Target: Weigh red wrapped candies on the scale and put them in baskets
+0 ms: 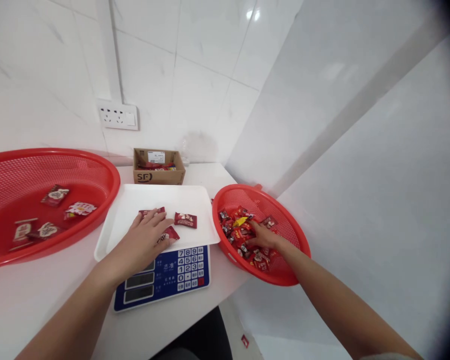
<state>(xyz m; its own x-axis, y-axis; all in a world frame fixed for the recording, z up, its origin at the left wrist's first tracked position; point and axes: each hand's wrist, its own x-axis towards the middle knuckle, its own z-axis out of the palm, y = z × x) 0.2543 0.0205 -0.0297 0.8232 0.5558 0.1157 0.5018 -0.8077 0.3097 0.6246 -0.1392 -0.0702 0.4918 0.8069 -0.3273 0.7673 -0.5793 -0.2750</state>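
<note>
My left hand lies over the white tray of a digital scale, its fingers spread above small red packets. One red packet rests beside my fingertips; others show partly under the hand. My right hand reaches into a round red basket on the right, among many wrapped sweets, mostly red. A yellow wrapper lies by its fingers. The right fingers are bent down into the pile, their tips partly hidden, so I cannot see whether they grip anything.
A larger red basket with several packets stands at the left. Behind the tray is a cardboard box holding red packets. A wall socket is above. One red packet lies on the floor.
</note>
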